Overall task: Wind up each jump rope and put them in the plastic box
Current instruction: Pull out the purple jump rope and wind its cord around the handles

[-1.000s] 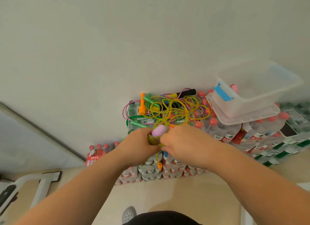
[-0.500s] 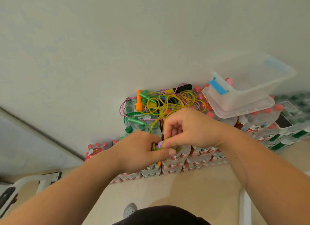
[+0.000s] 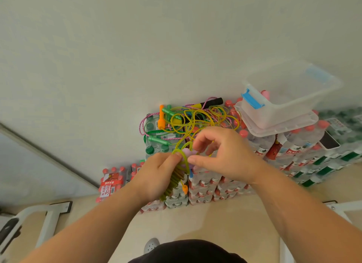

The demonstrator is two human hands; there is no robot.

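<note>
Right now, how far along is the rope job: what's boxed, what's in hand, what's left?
Done: a pink handle seems to sit in the plastic box, perhaps one rope stowed. In hand: the left hand grips the coils of the yellow-green rope; the right hand pinches its next loop. Left: its loose loops and the other tangled ropes on the bottle packs.

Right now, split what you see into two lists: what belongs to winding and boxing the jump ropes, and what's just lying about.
Job: yellow jump rope, half wound, held in left hand and right hand; tangled rope pile; clear plastic box.
Lying about: bottled-water packs; phone; white frame.
</note>
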